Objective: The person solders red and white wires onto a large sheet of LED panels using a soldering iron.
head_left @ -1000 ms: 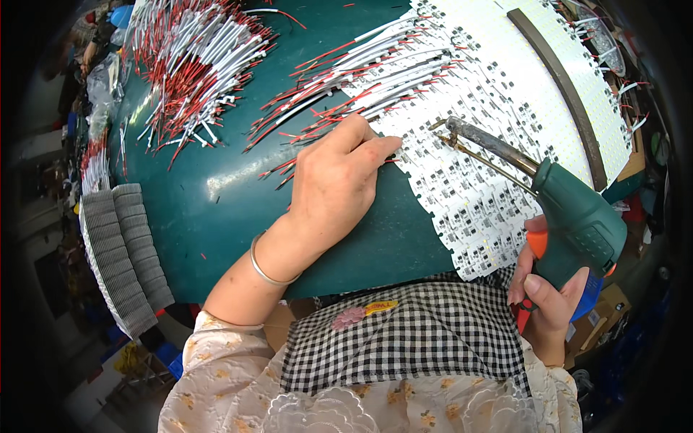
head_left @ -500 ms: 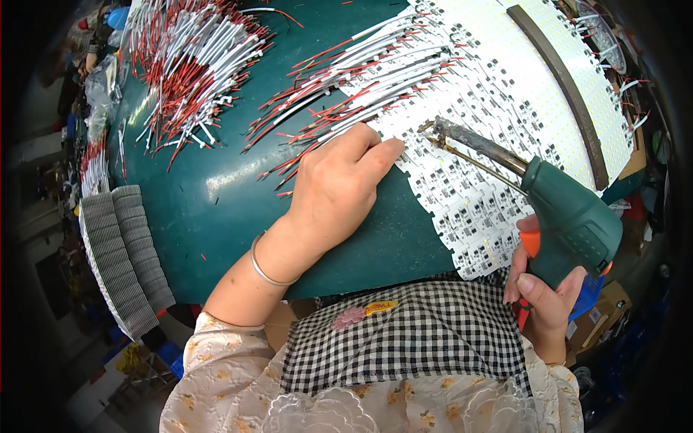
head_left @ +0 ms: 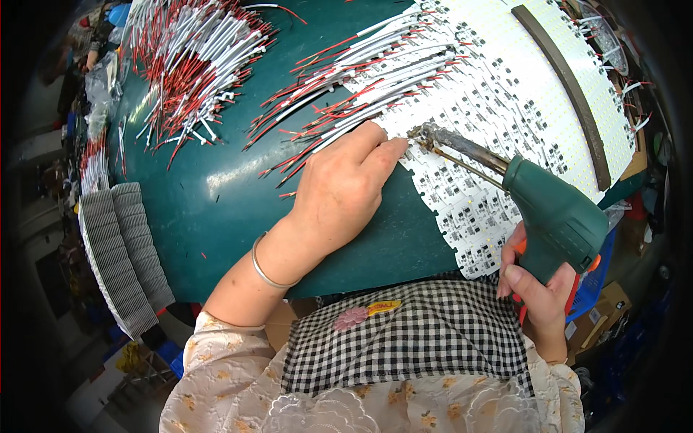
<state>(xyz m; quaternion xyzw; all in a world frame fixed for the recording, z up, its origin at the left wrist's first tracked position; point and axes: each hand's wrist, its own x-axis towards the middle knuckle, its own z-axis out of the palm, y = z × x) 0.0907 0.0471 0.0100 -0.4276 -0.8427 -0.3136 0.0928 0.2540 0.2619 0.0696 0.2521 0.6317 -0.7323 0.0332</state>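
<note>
My left hand lies palm-down on the green table, fingertips pinching a white wire with red leads against the edge of a white panel of small circuit boards. My right hand grips a green soldering gun by its handle. The gun's metal tip rests on the panel just right of my left fingertips. A row of wires with red ends lies fanned along the panel's left edge.
A big pile of loose white and red wires sits at the back left of the green table. Stacks of grey ribbed parts line the left rim. A dark curved strip lies across the panel. Boxes stand lower right.
My left hand has shifted slightly along the panel edge and the soldering gun tip has followed it, staying close to my fingertips. My right hand keeps its grip.
</note>
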